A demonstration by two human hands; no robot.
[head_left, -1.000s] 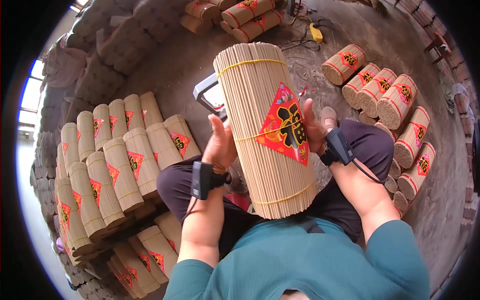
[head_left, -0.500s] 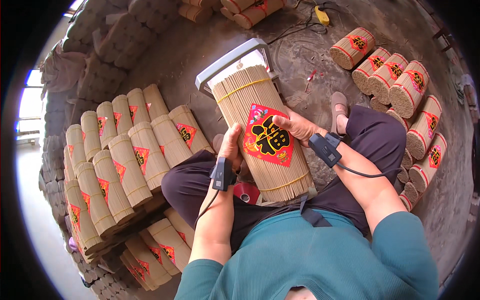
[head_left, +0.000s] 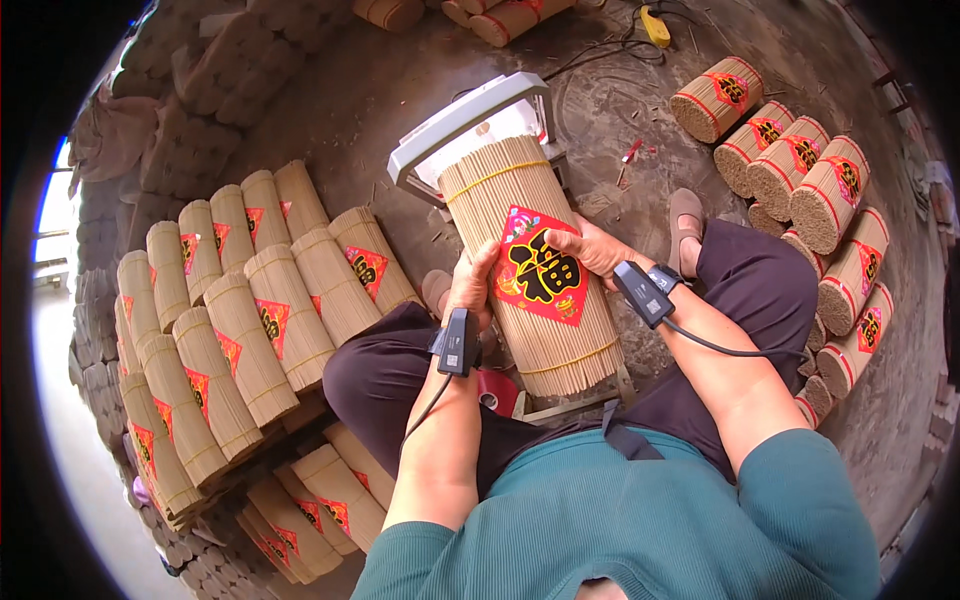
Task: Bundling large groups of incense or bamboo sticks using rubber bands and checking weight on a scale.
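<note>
Between my two hands is a thick bundle of thin tan sticks, with a yellow band near each end. A red diamond-shaped label with black and gold characters lies on its upper face. My left hand presses against the left side, thumb along the edge near the label. From the right, my right hand grips the other side, with its thumb reaching onto the label. The fingers under the bundle are hidden. Beneath and beyond it stands a pale grey metal frame, partly covered by the bundle.
Rows of similar yellow-banded bundles are stacked at my left. Red-banded bundles lie on the floor at the right. A red tape roll sits by my left knee. Past the frame are a yellow power strip and black cable.
The bundle has turned slightly toward upright, and its lower end shows more of the frame below. Both hands keep their hold. The whole view has shifted a little.
</note>
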